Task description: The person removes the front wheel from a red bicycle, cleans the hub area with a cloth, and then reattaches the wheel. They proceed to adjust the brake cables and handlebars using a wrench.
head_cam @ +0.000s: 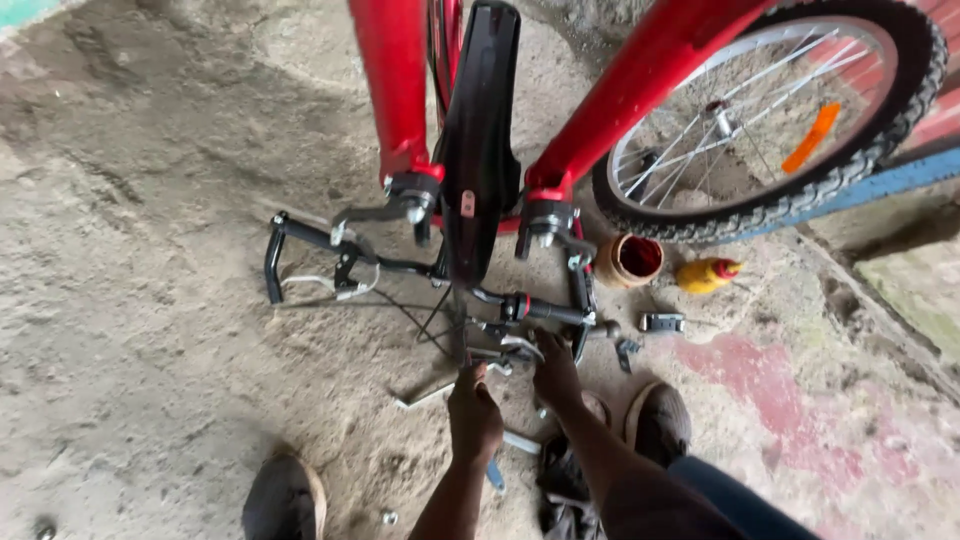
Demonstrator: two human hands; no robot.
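Concrete floor (150,300): upturned red bicycle (640,80); beside its handlebar (420,270), brown open pot (628,260), contents indistinct; left hand (473,415), right hand (556,372), grips unclear.

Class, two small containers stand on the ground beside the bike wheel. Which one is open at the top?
The brown round pot, nearer the handlebar: its mouth gapes, showing a red inside. The yellow bottle beside it lies capped with a red nozzle.

handlebar (420,270) on the ground under the fork (400,90), wheel (770,120) right, tub (628,260) beside bottle (706,274)

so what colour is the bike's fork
Red; the upside-down bicycle's metal fork legs show clearly in the head view.
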